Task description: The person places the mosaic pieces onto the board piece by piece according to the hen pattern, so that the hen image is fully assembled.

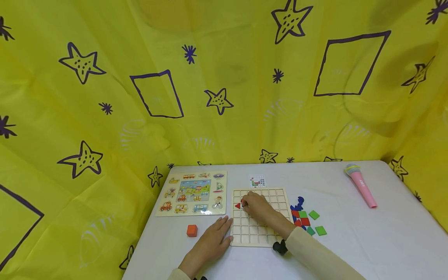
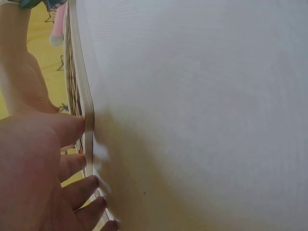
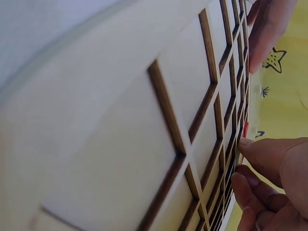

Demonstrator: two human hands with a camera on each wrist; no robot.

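A wooden grid board point(image 1: 245, 230) lies on the white table. My left hand point(image 1: 212, 238) rests flat beside its left edge, fingers extended; in the left wrist view the fingertips point(image 2: 79, 185) are right at the board's side. My right hand point(image 1: 259, 208) is over the upper left cells, thumb and fingers curled together in a pinch on a small puzzle piece, mostly hidden by the fingertips. Just left of them a red triangle piece point(image 1: 238, 205) sits in a cell. In the right wrist view, thumb and fingers point(image 3: 262, 151) meet close over the grid.
A pattern card point(image 1: 257, 181) lies behind the board. Right of it are several loose red, blue and green pieces point(image 1: 305, 221). At left are a vehicle picture puzzle point(image 1: 164, 200) and an orange-red cube point(image 1: 191, 230). A pink toy microphone point(image 1: 363, 188) lies at the far right.
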